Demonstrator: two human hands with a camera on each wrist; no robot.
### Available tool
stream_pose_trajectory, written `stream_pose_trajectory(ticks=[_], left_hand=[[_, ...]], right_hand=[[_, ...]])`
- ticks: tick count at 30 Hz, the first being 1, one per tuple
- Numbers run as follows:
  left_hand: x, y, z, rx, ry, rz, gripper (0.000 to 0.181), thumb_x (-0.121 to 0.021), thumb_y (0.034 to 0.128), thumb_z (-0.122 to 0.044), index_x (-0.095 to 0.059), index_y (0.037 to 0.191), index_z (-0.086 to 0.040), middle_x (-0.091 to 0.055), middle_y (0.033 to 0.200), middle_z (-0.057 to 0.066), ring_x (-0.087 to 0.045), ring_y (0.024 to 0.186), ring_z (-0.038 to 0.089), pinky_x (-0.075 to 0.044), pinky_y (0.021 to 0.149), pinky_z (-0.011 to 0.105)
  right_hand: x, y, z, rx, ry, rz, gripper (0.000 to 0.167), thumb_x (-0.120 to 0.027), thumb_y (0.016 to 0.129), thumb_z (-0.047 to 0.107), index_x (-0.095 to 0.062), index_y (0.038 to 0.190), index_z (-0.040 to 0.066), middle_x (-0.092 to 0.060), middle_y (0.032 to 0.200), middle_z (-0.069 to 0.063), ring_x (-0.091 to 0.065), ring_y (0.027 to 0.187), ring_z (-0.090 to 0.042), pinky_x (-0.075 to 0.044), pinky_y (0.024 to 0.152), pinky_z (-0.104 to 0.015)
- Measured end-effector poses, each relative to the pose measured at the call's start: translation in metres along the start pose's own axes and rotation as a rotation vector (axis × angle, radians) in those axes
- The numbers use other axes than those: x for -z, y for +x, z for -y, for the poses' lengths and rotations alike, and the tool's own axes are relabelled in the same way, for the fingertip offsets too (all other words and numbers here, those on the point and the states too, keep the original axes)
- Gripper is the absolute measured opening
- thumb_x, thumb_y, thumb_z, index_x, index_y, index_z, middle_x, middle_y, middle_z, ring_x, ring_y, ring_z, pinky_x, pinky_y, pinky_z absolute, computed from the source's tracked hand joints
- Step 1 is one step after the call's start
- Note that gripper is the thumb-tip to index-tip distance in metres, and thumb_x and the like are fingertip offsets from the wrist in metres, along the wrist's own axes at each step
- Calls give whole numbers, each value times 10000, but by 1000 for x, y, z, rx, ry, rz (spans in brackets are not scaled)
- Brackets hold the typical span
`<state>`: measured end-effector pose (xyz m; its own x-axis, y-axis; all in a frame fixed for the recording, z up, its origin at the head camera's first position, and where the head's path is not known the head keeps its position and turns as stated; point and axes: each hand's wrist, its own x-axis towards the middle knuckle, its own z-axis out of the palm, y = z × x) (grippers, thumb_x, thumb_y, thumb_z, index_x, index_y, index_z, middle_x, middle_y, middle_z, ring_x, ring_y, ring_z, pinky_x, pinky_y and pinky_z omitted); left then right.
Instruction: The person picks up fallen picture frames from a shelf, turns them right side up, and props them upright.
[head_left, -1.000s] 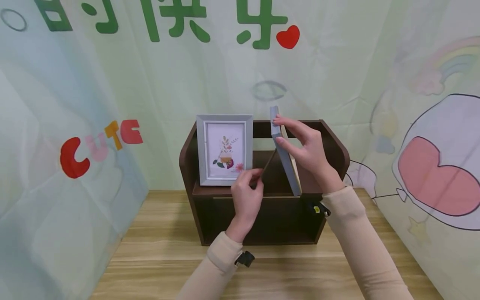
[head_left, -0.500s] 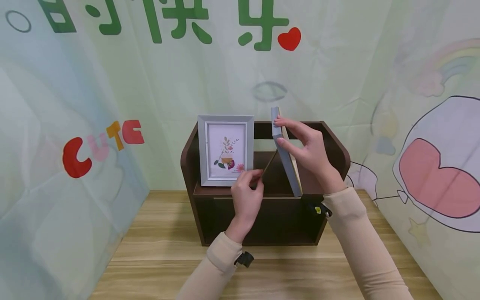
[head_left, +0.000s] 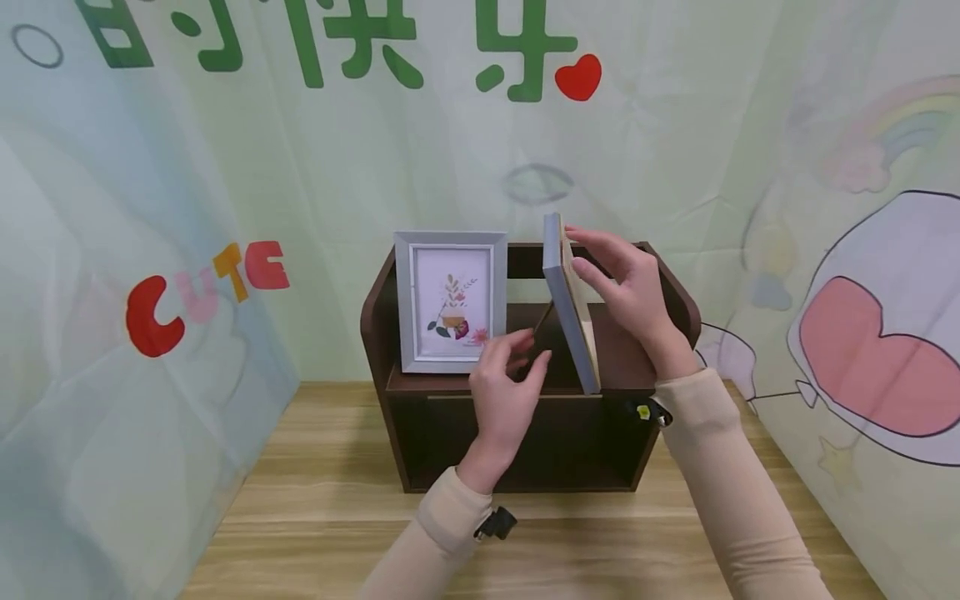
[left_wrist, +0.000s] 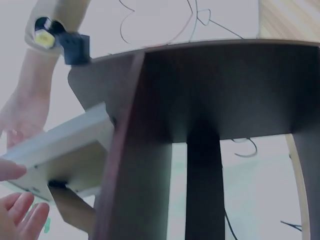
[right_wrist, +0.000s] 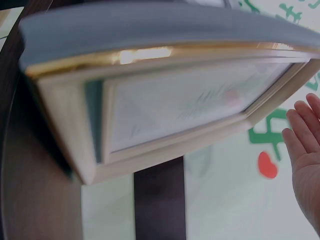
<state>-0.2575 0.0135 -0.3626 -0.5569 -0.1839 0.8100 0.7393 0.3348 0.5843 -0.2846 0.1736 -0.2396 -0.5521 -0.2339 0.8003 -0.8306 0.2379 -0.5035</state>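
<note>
On the upper shelf of the dark brown desk rack (head_left: pixel 622 354), a photo frame (head_left: pixel 573 317) with blue-grey sides stands edge-on to the head view, tilted slightly. Its back with an extended support leg (left_wrist: pixel 72 207) shows in the left wrist view. My left hand (head_left: pixel 506 400) is beside that leg, thumb and fingers apart, holding nothing. My right hand (head_left: pixel 633 287) is at the frame's upper front side, fingers loosely extended. In the right wrist view the right hand (right_wrist: pixel 307 160) appears apart from the frame's picture side.
A second grey-edged photo frame (head_left: pixel 450 302) with a flower picture stands on the rack's left half, facing the head camera. The rack stands on a wood-grain table (head_left: pixel 322 500). Printed cloth (head_left: pixel 360 158) hangs behind and on both sides.
My left thumb and fingers have parted and let go of the support leg. My right hand has moved right, off the edge of the tilted frame, which has turned slightly.
</note>
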Motion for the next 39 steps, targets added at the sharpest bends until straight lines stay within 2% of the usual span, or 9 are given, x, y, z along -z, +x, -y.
stream_pose_trajectory(ticks=[4,7,10,15,17,25,30,36,39], left_hand=[[-8,-1,-10,8,-30,11,361,-774,790,-215,-659,1075,-26,-636,975,84,-641,903,195,-570,744,257],[-16,-4,-15,7,-38,4,368,-784,779,-206,-646,1074,-37,-624,962,84,-633,884,209,-567,742,253],[-24,-8,-18,9,-39,-11,359,-784,779,-196,-632,1066,-44,-612,948,81,-622,862,191,-559,743,236],[-36,-14,-22,20,-20,-30,373,-781,782,-196,-594,1070,-50,-586,951,71,-594,839,145,-540,741,207],[-40,-16,-22,23,-5,-42,389,-783,779,-188,-577,1080,-53,-578,951,70,-586,822,139,-536,725,208],[-51,-18,-22,43,37,-51,460,-809,749,-188,-524,1086,-56,-541,948,78,-548,775,149,-510,652,202],[-54,-17,-21,49,49,-59,442,-814,735,-139,-521,1055,-54,-537,936,78,-542,759,149,-502,623,214],[-54,-14,-19,44,52,-68,408,-797,748,-128,-518,1034,-46,-533,929,82,-544,743,149,-501,618,202],[-53,-12,-17,52,39,-80,405,-796,733,-92,-521,1025,-48,-531,924,81,-542,732,147,-501,604,205]], right_hand=[[4,0,-11,-108,-34,-33,335,-587,913,23,-566,1230,-85,-584,1263,-242,-558,1207,-279,-482,977,-299],[3,-1,-23,-180,-67,-38,354,-593,913,34,-551,1246,-78,-577,1274,-239,-539,1213,-335,-449,1014,-393],[2,-3,-43,-244,-96,-36,381,-606,908,43,-536,1269,-57,-565,1295,-229,-531,1227,-333,-424,1025,-457],[1,-8,-82,-355,-144,0,424,-621,912,109,-521,1309,2,-563,1321,-182,-539,1229,-300,-440,1016,-439],[0,-9,-90,-394,-158,28,433,-624,914,139,-521,1315,13,-568,1315,-180,-548,1219,-300,-452,1004,-440],[-3,-12,-101,-506,-161,108,445,-604,932,201,-516,1326,14,-572,1299,-201,-562,1194,-329,-463,982,-471],[-3,-13,-103,-523,-161,129,425,-587,943,212,-532,1309,5,-592,1270,-202,-583,1164,-323,-476,967,-462],[-4,-14,-104,-525,-179,128,415,-576,949,240,-549,1284,-4,-609,1229,-205,-602,1110,-327,-491,930,-472],[-5,-16,-104,-569,-156,104,409,-576,949,254,-554,1285,23,-606,1237,-184,-596,1112,-308,-488,936,-470]])
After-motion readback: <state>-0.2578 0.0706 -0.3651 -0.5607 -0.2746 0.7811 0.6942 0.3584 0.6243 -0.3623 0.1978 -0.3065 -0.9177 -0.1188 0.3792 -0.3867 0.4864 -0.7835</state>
